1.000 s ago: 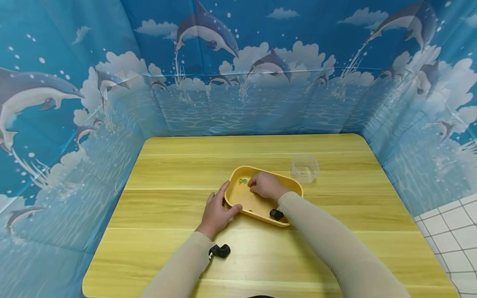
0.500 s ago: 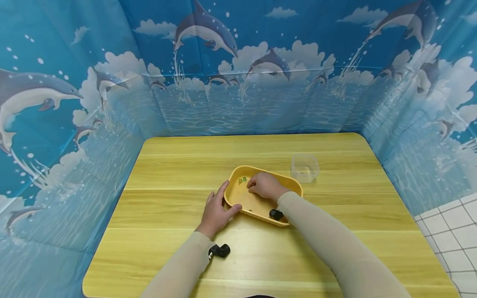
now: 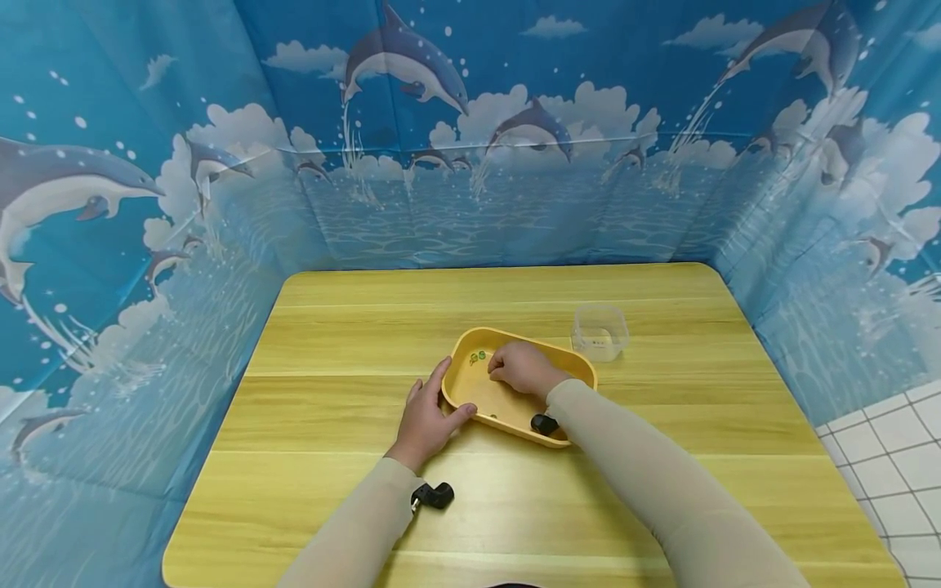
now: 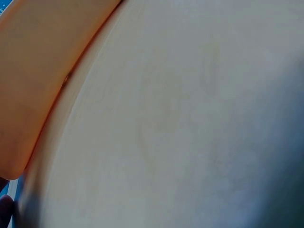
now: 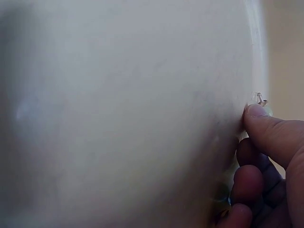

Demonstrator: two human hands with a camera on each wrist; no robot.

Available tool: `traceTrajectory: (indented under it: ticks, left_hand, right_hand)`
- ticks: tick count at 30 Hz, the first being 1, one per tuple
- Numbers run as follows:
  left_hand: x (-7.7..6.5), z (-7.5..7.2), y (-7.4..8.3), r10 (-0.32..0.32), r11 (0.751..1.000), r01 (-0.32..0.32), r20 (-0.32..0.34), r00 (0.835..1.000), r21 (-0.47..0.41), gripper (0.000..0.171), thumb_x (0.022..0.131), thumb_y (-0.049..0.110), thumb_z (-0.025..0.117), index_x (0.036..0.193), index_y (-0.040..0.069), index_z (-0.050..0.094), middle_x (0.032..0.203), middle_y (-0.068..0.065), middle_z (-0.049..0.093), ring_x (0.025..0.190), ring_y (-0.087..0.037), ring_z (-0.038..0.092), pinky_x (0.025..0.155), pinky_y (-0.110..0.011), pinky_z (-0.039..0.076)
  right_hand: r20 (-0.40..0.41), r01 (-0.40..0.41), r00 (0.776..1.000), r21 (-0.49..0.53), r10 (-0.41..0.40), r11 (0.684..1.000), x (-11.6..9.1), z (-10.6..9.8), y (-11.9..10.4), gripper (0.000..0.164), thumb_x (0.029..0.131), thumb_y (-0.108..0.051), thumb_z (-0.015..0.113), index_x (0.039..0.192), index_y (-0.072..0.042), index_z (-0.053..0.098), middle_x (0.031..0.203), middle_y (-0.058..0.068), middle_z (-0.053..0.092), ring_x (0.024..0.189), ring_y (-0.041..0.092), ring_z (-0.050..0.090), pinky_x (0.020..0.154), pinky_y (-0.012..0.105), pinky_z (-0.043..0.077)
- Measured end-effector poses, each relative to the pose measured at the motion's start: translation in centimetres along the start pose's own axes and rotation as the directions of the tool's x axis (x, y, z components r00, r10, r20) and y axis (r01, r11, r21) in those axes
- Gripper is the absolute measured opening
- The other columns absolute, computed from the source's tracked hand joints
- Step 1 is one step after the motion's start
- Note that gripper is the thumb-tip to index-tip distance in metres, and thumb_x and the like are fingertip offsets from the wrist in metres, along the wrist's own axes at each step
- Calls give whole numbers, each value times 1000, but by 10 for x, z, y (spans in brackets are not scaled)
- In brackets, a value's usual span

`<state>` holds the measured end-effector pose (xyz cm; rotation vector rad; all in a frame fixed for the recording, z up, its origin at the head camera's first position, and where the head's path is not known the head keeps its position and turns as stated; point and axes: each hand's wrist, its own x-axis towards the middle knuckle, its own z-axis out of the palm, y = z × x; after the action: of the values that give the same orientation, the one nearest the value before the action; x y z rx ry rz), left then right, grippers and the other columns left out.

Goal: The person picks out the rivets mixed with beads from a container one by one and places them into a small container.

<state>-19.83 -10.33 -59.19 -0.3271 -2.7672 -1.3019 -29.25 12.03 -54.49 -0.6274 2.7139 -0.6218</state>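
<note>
A yellow-orange tray, shallow with rounded corners, sits mid-table. My left hand rests spread against its left corner, thumb on the near side and fingers along the left side. Inside the tray, my right hand has its fingers curled, pointing left. In the right wrist view, small green pieces show against the curled fingers; they are blurred and partly hidden. Past the thumb lies a small clear piece. Beyond the fingertips, small green and yellow pieces lie on the tray floor. Another tiny piece lies by the near wall.
A clear square plastic container stands just behind the tray's right end. The wooden table has rounded corners. Around it hangs a blue dolphin-print curtain. White tiles show at the right.
The green and yellow pieces beside the right fingertips have shifted slightly apart over the last second. The right hand moves only very slightly; the left hand and tray stay in place.
</note>
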Motion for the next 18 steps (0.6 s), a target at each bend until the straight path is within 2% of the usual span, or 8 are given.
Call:
traceTrajectory:
  ticks: [8,18]
  left_hand:
    - [0,0,0,-9,1000,9,7,1000,5,96,92,52,78,168,24,27,157,-7,57,143,-30,57,135,-49,12]
    - [0,0,2,-23,1000,23,9,1000,8,96,92,51,79,168,26,26,159,-6,55,144,-30,56,135,-47,11]
  right_hand:
    - [3,3,1000,0,-3,1000,-1,-1,-2,12,101,-22,72,92,-18,79,86,-6,73,74,9,57,77,29,53]
    - [-28,8,1000,14,-8,1000,-1,0,-2,15,101,-22,70,88,-18,74,81,-5,69,72,10,56,73,28,50]
